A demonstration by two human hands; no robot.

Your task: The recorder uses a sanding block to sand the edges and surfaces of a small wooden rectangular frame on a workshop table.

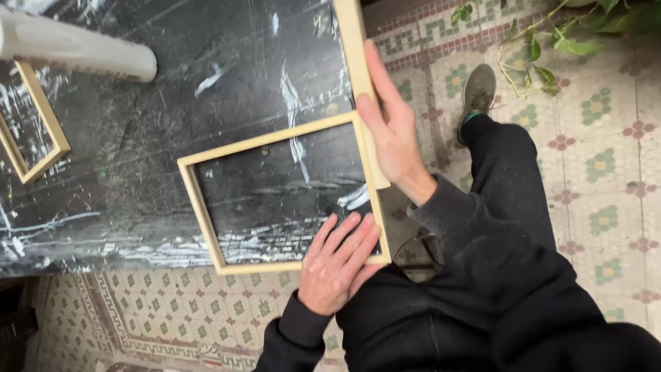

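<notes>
Pale wooden frame (206, 207) lies flat at centre frame on the paint-streaked black tabletop (172, 89). Left hand (339, 263) presses its lower right corner, fingers flat and close together. Right hand (391, 131) lies fingers extended along a loose wooden strip (352, 41) against the frame's right side. A second frame (41, 131) sits at left.

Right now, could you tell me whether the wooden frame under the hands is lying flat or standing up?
Lying flat. The frame rests on the black table, whose surface shows through its opening; the left hand presses its near edge, the right hand its side.
</notes>
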